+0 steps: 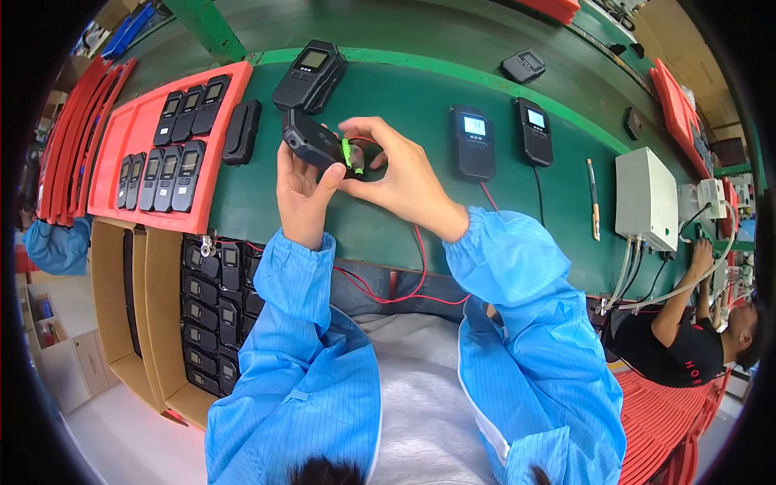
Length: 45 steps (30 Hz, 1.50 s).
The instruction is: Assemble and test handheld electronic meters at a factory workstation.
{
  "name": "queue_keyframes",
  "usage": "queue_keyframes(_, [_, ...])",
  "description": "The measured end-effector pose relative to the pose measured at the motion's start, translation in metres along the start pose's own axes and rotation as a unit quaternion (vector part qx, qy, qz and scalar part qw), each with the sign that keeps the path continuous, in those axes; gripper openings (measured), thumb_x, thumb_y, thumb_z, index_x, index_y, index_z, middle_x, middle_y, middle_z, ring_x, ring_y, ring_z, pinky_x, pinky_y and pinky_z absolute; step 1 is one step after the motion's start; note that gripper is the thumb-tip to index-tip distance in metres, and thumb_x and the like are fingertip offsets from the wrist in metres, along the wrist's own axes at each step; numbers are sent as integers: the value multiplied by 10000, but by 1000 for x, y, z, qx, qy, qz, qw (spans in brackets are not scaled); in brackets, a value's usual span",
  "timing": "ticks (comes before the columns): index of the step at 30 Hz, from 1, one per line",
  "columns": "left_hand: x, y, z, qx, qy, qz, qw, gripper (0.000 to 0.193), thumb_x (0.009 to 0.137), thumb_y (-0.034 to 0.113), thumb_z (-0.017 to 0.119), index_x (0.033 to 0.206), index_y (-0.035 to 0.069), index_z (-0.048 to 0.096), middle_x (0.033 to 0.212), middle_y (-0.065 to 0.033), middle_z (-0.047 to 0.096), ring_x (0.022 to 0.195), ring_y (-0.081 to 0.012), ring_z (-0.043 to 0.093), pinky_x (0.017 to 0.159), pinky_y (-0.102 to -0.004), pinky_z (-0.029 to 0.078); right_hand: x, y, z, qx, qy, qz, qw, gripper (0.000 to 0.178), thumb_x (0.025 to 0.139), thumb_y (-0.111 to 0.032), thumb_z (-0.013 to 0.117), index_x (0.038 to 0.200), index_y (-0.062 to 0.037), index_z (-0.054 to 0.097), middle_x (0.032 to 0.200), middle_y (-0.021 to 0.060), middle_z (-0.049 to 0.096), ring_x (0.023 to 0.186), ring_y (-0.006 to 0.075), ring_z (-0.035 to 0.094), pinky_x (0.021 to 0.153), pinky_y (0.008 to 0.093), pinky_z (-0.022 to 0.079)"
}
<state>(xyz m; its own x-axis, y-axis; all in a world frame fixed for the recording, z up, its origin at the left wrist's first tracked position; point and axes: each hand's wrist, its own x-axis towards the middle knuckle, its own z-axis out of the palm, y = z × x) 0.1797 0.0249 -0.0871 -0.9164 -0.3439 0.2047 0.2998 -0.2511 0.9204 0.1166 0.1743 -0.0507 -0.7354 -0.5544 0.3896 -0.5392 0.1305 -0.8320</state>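
A black handheld device (311,139) is held tilted above the green bench by my left hand (303,198), its fingers wrapped round the body. My right hand (411,178) curls its thumb and fingers round a bright green connector (352,156) at the device's right end. A thin red wire (422,250) runs near that hand and loops down over the bench edge. Whether the connector is fully seated in the device cannot be made out. Just beyond my hands lies a stack of similar black devices (309,74), and another device (242,132) rests to the left.
Two devices with lit screens, one (473,141) and another (533,132), lie on the right with cables. A pen (593,200) and white box (647,198) are farther right. A red tray (121,171) of devices stands left, above a carton (153,323). Another person (675,335) works at right.
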Motion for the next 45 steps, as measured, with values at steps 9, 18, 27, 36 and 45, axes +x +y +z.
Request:
queue_keyframes(9, [-2,-2,12,49,18,28,998,775,827,4,716,1452,22,259,1338,-145,456,1224,-246,490,1017,-368,440,-6,1,13,-63,32,5,997,412,736,-91,742,1080,-76,515,920,65,652,738,227,644,611,336,516])
queue_keyframes(18, [-7,3,17,115,49,-28,992,671,823,25,724,1394,51,372,1302,-134,481,1117,-227,558,872,-358,533,-4,24,7,170,46,173,969,645,882,-180,690,1419,-22,370,1014,128,667,857,201,667,725,319,543])
queue_keyframes(27, [-106,26,-29,442,-82,324,833,371,730,-55,664,1084,52,649,1064,-150,617,948,-309,633,799,-359,535,1,38,2,224,45,131,965,648,938,-201,641,1475,-26,322,1142,112,634,898,172,663,704,275,544])
queue_keyframes(36, [-273,32,-280,706,118,-57,696,456,767,44,681,1205,47,555,1149,-163,577,996,-321,605,867,-341,499,1,20,5,190,39,155,969,601,962,-264,603,1472,-72,348,1105,102,649,884,205,682,717,287,556])
queue_keyframes(45, [-387,75,-315,627,192,-376,655,397,833,160,711,1178,82,532,1012,-140,543,838,-255,562,782,-347,500,3,14,-1,162,36,171,971,546,970,-247,582,1452,-85,384,1126,117,648,899,215,687,724,288,557])
